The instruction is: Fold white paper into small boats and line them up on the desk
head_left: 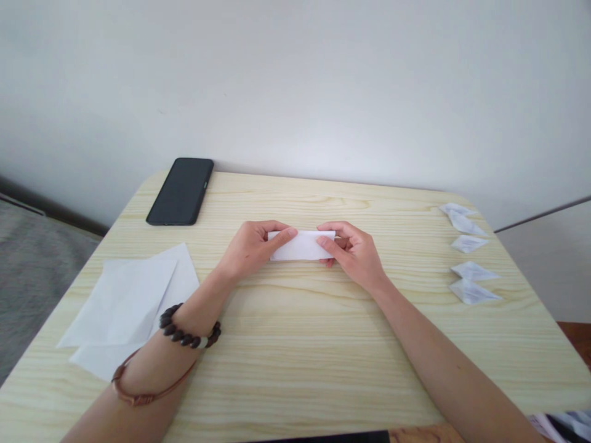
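Observation:
A white strip of folded paper (303, 246) is held lengthwise between my two hands, over the middle of the table. My left hand (255, 246) pinches its left end, thumb lying on the front face near the top edge. At the right end, my right hand (353, 249) grips it with the thumb in front and the fingers behind. Parts of the fingers are hidden behind the paper.
Loose white paper sheets (124, 295) overlap at the left, beside my left forearm. A black phone (181, 191) lies at the back left. Several small folded paper pieces (473, 290) line the right side. A pale wall (323, 92) rises behind the wooden table (295, 357).

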A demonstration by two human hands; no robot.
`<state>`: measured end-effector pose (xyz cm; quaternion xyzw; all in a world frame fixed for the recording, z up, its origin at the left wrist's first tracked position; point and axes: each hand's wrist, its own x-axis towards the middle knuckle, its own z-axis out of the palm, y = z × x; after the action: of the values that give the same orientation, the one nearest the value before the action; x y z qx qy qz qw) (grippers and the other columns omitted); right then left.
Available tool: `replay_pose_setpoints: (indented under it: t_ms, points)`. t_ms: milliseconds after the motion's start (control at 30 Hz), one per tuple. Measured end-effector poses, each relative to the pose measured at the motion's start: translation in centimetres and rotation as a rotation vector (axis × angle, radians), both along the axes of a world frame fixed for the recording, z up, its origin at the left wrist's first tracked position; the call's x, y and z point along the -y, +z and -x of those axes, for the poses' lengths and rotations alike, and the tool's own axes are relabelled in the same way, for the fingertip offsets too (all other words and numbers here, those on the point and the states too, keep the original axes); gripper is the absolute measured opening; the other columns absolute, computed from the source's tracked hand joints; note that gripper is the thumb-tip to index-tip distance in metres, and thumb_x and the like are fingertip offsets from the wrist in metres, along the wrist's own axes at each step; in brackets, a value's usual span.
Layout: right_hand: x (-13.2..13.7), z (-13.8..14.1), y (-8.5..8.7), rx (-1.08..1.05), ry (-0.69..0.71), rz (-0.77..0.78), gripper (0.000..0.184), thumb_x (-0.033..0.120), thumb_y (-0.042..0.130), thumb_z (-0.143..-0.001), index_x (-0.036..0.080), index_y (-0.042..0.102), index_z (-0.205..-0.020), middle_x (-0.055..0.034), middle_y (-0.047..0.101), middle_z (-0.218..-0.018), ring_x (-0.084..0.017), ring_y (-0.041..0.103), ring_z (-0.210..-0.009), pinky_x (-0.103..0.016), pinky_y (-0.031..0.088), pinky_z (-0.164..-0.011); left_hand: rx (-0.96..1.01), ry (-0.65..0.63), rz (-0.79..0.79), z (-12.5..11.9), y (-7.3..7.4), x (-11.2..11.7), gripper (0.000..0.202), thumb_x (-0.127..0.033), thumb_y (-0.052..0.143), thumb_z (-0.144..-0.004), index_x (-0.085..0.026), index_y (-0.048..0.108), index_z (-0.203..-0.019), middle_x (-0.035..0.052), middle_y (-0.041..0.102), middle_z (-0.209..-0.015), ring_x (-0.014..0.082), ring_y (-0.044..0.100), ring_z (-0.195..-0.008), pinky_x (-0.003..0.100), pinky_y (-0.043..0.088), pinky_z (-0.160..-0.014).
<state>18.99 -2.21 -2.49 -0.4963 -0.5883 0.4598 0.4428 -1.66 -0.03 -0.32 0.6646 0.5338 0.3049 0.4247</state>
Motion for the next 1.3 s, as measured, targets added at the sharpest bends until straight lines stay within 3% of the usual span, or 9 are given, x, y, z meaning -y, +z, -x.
replay_pose_setpoints:
  t_ms: [667, 1300]
  points:
    - [-0.09, -0.09, -0.24, 0.033, -0.005, -0.009, 0.028, 0.045, 0.065, -0.081, 0.023, 0.065, -0.098, -0.0006, 0.07, -0.072, -0.016, 0.067, -0.052, -0.024, 0.053, -0.043, 0.01, -0.011, -0.016, 0.21, -0.17, -0.19, 0.039, -0.052, 0.064, -0.078, -0.015, 0.075, -0.087, 0.0012, 0.065, -0.064, 0.0078, 0.039, -0.047, 0.02, 0.026, -0.042]
    - [0.01, 0.08, -0.13, 0.006, -0.021, -0.001, 0.025, 0.04, 0.068, -0.079, 0.022, 0.065, -0.097, 0.0035, 0.065, -0.059, -0.015, 0.065, -0.051, -0.025, 0.054, -0.048, 0.156, -0.039, 0.079, 0.47, -0.24, -0.42, 0.035, -0.045, 0.071, -0.075, -0.016, 0.076, -0.093, 0.002, 0.07, -0.071, 0.0085, 0.048, -0.052, 0.018, 0.031, -0.045]
